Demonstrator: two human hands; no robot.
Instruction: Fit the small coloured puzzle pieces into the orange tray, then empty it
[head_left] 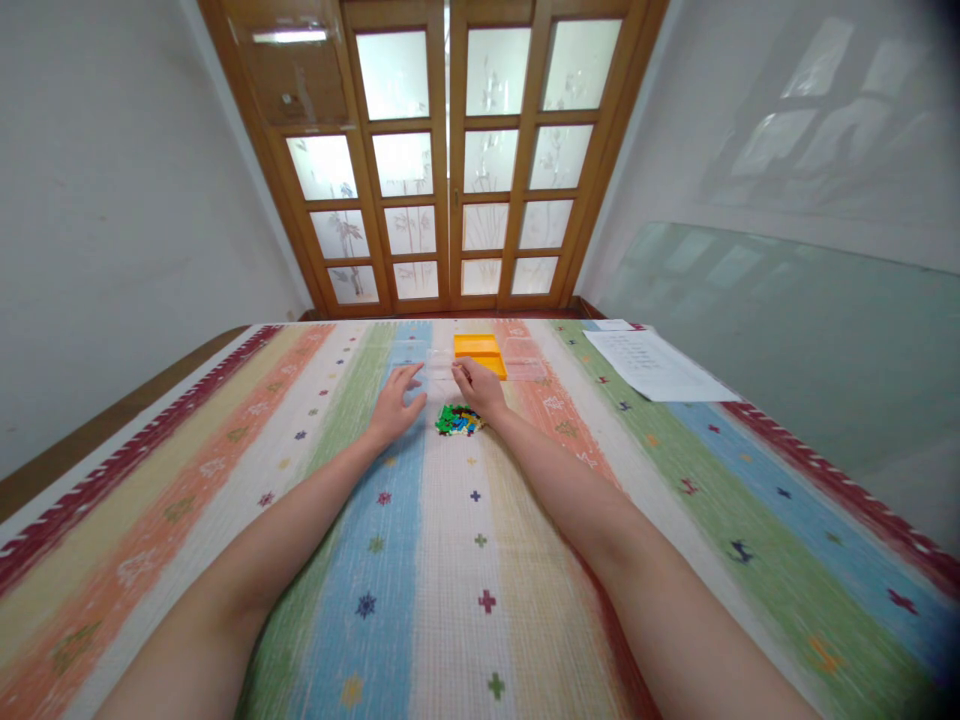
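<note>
My left hand [396, 402] hovers left of a small pile of building bricks [456, 420], its fingers stretched and apart, with nothing visible in them. The pile is mostly green, with some blue, yellow, brown and pale pieces. My right hand [481, 390] is closed in a pinch just above the pile's right side. Whatever its fingertips hold is too small or hidden to make out. Directly behind that hand sits an open yellow plastic box [477, 345], its lower part partly covered by the hand.
Clear plastic [439, 358] lies around the yellow box, hard to outline. White printed sheets [656, 366] rest on the striped tablecloth [450, 600] at the right. A glass panel [795, 310] leans on the right wall. Wooden doors [448, 160] stand beyond the far table edge.
</note>
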